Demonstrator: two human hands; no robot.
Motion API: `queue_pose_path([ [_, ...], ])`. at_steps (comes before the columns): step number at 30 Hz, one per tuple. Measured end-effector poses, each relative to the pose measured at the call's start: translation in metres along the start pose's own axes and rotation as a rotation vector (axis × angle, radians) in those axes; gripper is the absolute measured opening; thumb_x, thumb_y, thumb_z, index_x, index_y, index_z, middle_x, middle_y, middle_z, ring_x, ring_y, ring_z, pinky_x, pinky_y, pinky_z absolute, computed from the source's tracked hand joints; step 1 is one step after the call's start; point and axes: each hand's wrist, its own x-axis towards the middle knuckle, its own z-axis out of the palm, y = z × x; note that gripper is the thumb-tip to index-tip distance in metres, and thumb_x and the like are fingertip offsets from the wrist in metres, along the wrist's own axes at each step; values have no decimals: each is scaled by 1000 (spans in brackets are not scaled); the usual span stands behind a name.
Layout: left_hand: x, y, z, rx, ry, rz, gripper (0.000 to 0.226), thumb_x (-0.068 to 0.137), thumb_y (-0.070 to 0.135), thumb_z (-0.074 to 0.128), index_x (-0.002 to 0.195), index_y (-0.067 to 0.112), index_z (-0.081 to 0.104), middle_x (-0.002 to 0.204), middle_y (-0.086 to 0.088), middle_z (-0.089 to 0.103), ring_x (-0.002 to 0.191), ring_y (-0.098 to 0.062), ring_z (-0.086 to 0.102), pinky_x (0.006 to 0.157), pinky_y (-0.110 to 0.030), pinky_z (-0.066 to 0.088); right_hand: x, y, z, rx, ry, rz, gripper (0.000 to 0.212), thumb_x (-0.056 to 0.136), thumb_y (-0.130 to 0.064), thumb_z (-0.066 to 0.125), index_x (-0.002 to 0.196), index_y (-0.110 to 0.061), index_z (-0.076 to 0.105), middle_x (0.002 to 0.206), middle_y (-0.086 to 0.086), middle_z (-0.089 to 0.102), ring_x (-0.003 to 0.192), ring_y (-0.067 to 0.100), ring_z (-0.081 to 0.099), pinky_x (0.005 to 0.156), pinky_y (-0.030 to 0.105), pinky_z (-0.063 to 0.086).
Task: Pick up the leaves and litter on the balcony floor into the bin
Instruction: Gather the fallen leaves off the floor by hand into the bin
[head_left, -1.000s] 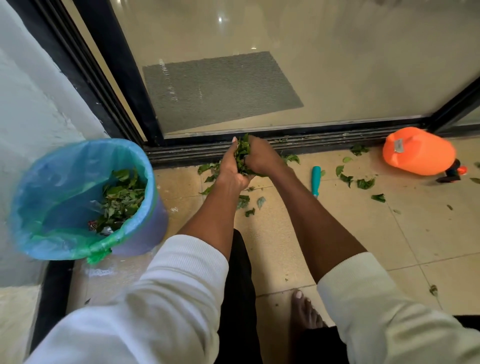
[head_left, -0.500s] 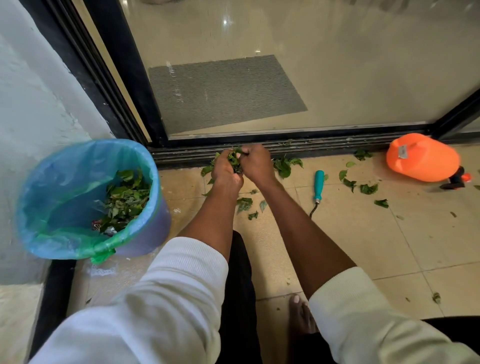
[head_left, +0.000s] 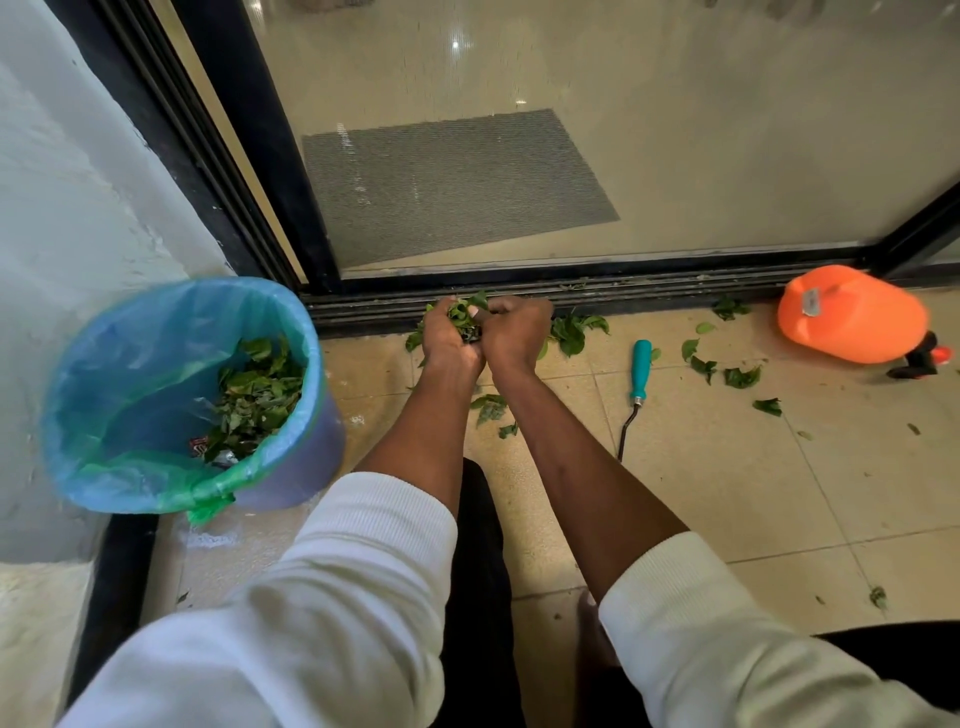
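Note:
My left hand (head_left: 451, 340) and my right hand (head_left: 515, 330) are pressed together by the door track, both curled round a bunch of green leaves (head_left: 464, 314). More leaves lie just right of my hands (head_left: 571, 332), below my wrists (head_left: 489, 406) and scattered further right (head_left: 740, 376). The bin (head_left: 306, 447), lined with a blue-green bag, stands at the left with leaves and some litter (head_left: 254, 395) inside it.
A teal-handled tool (head_left: 640, 370) lies on the tiles right of my arms. An orange sprayer (head_left: 852, 314) lies on its side at the far right. The black sliding-door track (head_left: 649, 286) runs behind my hands. A white wall is at the left.
My hands have closed tighter round the leaf bunch near the door track. A clump of leaves now lies to the right of my right hand.

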Motion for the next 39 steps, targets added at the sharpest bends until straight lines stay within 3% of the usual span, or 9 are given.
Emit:
queue_pose_path([
  [6, -8, -3, 6, 29, -12, -14, 28, 96, 11, 39, 73, 10, 54, 72, -9, 54, 65, -22, 55, 67, -31, 50, -8, 0, -14, -43, -28, -76, 10, 83, -5, 74, 88, -14, 75, 81, -4, 70, 77, 13, 66, 75, 28, 54],
  [10, -10, -8, 6, 74, -53, -36, 27, 95, 11, 38, 76, 7, 56, 71, -11, 56, 65, -23, 57, 63, -31, 53, -7, 5, -18, -131, 5, -239, 20, 84, 0, 71, 101, -11, 70, 102, 3, 62, 87, 14, 61, 78, 25, 50],
  [19, 3, -15, 1, 80, -6, -74, 17, 93, 12, 48, 81, 11, 60, 73, -8, 60, 64, -22, 61, 55, -29, 56, 8, 14, -28, -237, -208, -199, 24, 88, 6, 57, 96, -7, 77, 89, 7, 74, 79, 14, 65, 78, 29, 54],
  [26, 11, -34, 14, 198, 8, -109, 15, 97, 9, 46, 88, 8, 58, 78, -11, 58, 67, -24, 58, 74, -35, 52, 38, 31, -35, -425, 0, -150, 17, 79, -5, 70, 87, -20, 68, 109, 7, 61, 111, 27, 49, 96, 41, 43],
  [28, 20, -35, 13, 223, 64, -129, 16, 98, 8, 44, 86, 9, 54, 77, -10, 54, 62, -23, 55, 61, -32, 52, 49, 37, -38, -439, -113, -109, 18, 78, -10, 74, 84, -19, 60, 104, 6, 62, 104, 25, 53, 91, 39, 45],
  [31, 36, -29, 9, 191, 121, -162, 13, 100, 8, 40, 93, 7, 51, 86, -11, 53, 64, -20, 51, 49, -27, 47, 77, 45, -60, -60, -568, 97, 15, 77, -10, 78, 88, -13, 68, 91, 7, 71, 88, 18, 63, 77, 34, 48],
  [33, 46, -22, 9, 108, 121, -151, 8, 99, 6, 43, 97, 6, 50, 88, -11, 51, 66, -19, 49, 48, -24, 47, 107, 58, -76, -24, -497, 168, 30, 75, -15, 82, 101, -15, 67, 108, 10, 71, 97, 19, 65, 84, 34, 53],
  [36, 56, -11, 8, 46, 80, -145, 9, 99, 6, 45, 92, 6, 50, 82, -11, 49, 65, -18, 48, 49, -24, 47, 146, 89, -83, -403, -253, 221, 81, 70, -26, 87, 137, -11, 44, 146, 15, 38, 127, 32, 48, 106, 44, 45],
  [39, 62, -6, 7, 54, 60, -141, 7, 100, 7, 46, 96, 6, 51, 79, -11, 52, 64, -18, 50, 47, -24, 47, 161, 107, -73, -679, -372, 190, 116, 71, -38, 86, 155, -9, 12, 159, 19, 8, 144, 42, 17, 119, 51, 24],
])
